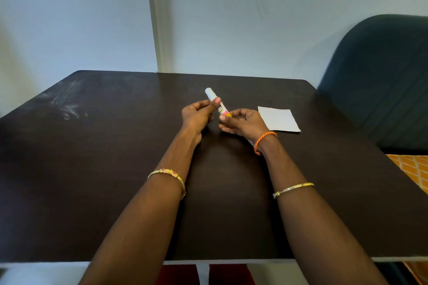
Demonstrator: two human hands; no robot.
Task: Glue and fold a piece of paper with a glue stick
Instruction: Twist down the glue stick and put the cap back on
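Both hands grip the glue stick above the middle of the table. The left hand closes its thumb and fingers around the middle of the tube, thumb tip pressed on the near side. The right hand pinches the lower, yellow end between thumb and fingertips. The long axis of the glue stick is tilted: the white capped end points up, away from the person and slightly left; the yellow end points down toward the right hand. The stick is held clear of the tabletop.

The table is dark, with pale smears at its far left. A dark chair stands at the far right corner, apart from the hands. The piece of paper, white and roughly square, lies flat on the table just beside the right hand, on its right side; the hand covers the near left corner of the sheet. An orange cord bracelet circles the right wrist. A gold bangle sits on each forearm.
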